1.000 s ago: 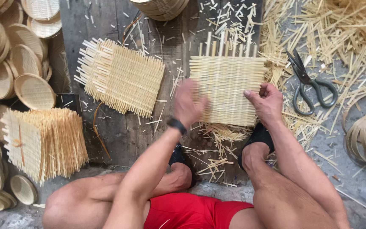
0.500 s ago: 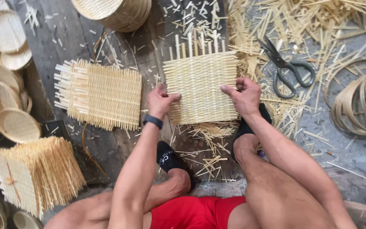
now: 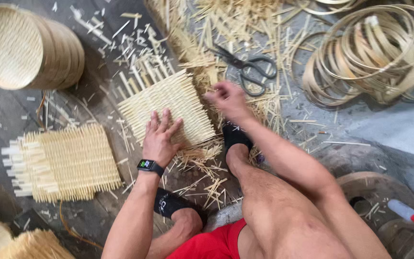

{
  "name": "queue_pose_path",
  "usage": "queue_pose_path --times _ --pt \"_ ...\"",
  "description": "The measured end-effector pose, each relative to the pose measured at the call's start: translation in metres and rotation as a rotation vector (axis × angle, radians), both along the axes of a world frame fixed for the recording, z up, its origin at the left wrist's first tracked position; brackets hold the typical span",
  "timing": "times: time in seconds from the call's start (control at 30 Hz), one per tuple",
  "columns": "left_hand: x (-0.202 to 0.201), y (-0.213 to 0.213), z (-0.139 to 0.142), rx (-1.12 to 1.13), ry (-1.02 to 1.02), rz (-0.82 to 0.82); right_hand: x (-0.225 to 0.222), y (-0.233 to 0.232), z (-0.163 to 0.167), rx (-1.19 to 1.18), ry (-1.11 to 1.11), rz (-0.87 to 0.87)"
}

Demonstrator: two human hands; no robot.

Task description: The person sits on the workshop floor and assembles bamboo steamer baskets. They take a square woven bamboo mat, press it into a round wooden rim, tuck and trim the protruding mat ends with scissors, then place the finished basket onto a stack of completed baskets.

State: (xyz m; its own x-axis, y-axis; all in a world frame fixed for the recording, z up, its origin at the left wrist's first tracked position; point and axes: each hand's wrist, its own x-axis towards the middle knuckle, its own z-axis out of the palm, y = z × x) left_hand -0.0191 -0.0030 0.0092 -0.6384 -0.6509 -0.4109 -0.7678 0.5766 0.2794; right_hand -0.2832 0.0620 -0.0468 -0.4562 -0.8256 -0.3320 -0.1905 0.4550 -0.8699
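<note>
The left hand (image 3: pixel 161 139) lies flat, fingers spread, on the woven bamboo mat (image 3: pixel 168 108) on the floor. The right hand (image 3: pixel 228 98) hovers blurred at the mat's right edge, near the scissors (image 3: pixel 250 72); its grip seems loosely open, pinching nothing. A stack of finished mats (image 3: pixel 65 163) lies to the left.

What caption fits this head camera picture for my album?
Left hand flat on a woven mat, right hand beside scissors.
</note>
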Motion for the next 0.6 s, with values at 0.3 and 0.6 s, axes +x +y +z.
queue_pose_path --times 0.3,0.6 --pt "0.001 0.0 0.012 0.045 0.016 0.013 -0.291 0.15 0.092 0.537 1.486 0.431" --pt "-0.001 -0.021 0.023 0.188 0.051 0.061 -0.326 0.181 0.128 0.574 1.635 0.74"
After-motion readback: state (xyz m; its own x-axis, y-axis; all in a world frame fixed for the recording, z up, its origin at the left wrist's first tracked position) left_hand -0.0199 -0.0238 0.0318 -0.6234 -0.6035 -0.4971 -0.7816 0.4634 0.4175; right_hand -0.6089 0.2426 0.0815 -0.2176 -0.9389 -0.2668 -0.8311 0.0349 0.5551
